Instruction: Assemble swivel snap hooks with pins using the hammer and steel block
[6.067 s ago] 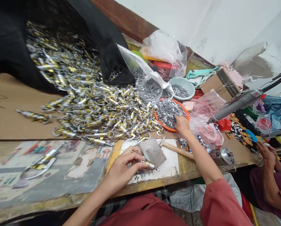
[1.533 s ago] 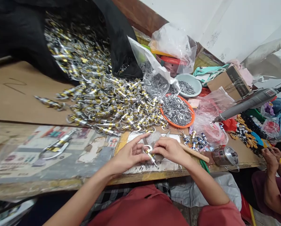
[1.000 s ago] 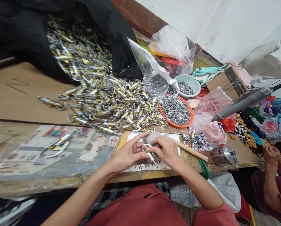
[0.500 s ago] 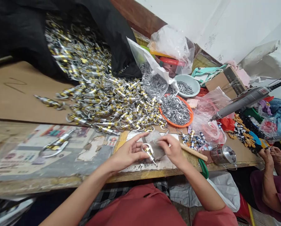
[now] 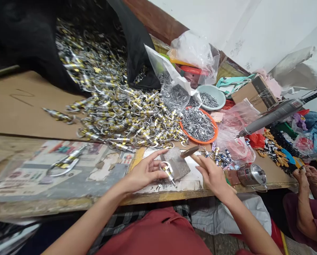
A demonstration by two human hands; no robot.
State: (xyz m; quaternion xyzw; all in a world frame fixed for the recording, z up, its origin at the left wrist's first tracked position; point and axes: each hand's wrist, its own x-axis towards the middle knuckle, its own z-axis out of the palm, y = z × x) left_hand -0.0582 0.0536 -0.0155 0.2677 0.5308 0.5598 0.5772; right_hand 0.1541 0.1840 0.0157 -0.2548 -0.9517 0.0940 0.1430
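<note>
My left hand (image 5: pixel 145 173) pinches a small silver and yellow metal piece with a curved hook (image 5: pixel 169 173) at the near edge of a grey metal block (image 5: pixel 178 163). Closed around a wooden handle, my right hand (image 5: pixel 213 177) holds a hammer (image 5: pixel 189 152) tilted, its dark head above the block's right side. White paper (image 5: pixel 197 180) lies beneath the block. Behind my hands spreads a large heap of similar silver and yellow pieces (image 5: pixel 126 113), spilling from a black bag (image 5: pixel 141 60). One more such piece (image 5: pixel 65 163) lies by itself to the left.
Beyond the block stand an orange basin (image 5: pixel 216 129) and a pale blue bowl (image 5: pixel 222 97) of small metal parts. Right of them are a lidded metal pot (image 5: pixel 254 176), a grey electric screwdriver (image 5: pixel 270 117) and another person's hands (image 5: pixel 306 177).
My right hand has left the block and taken hold of the hammer, raising its head over the block. My left hand keeps the hooked piece nearly in place.
</note>
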